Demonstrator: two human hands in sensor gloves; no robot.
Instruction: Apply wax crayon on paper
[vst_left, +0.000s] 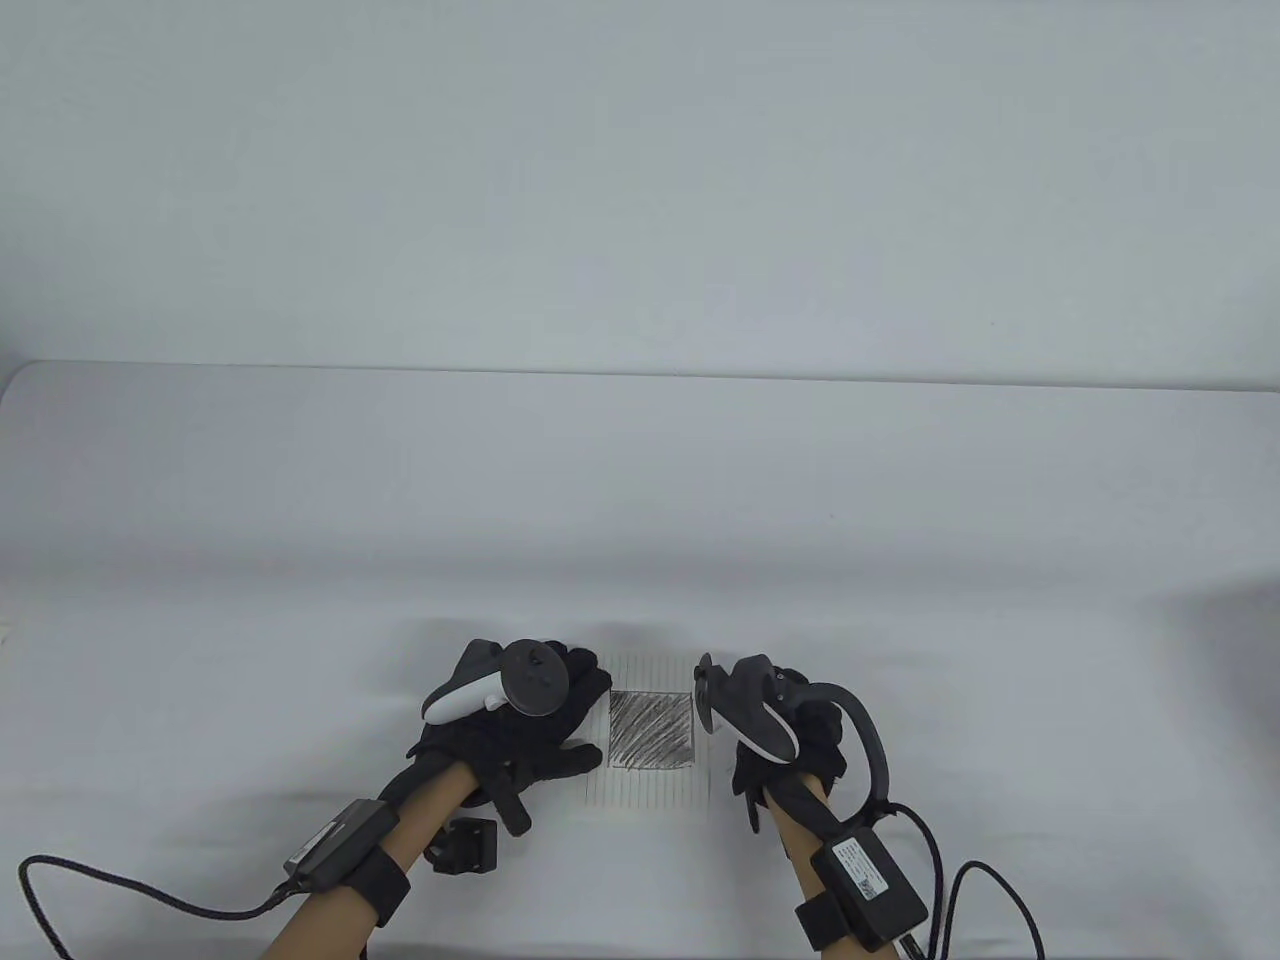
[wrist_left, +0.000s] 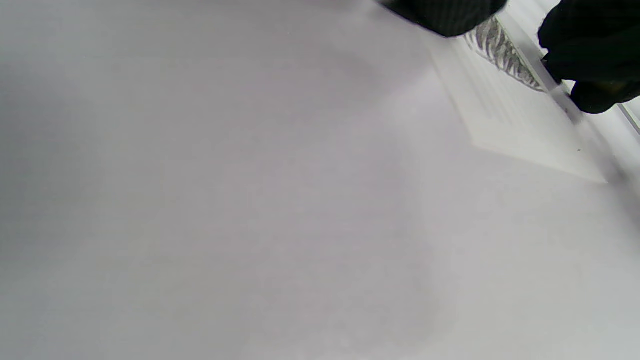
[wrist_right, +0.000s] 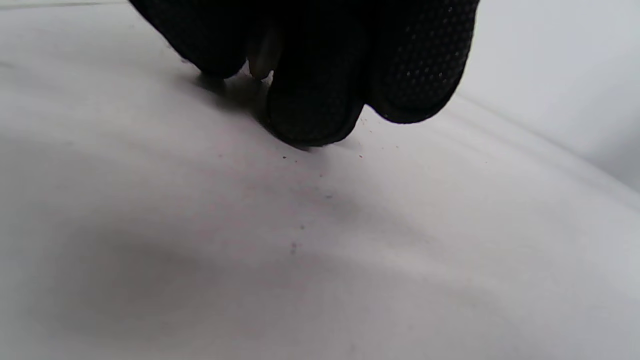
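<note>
Low centre of frame, the paper (vst_left: 648, 735) is showing a dense shaded patch (vst_left: 652, 728), so much waxing looks done. Left hand (vst_left: 520, 730) is pressing it flat; right hand (vst_left: 780, 735) is curling closed beside it, crayon unseen.

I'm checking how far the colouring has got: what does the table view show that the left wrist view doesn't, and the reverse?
Only the table view shows the whole shaded square, the left hand resting on the paper, the right hand and a small black object. Only the left wrist view shows the paper's near corner close up. Both show the dark shading on ruled paper.
</note>
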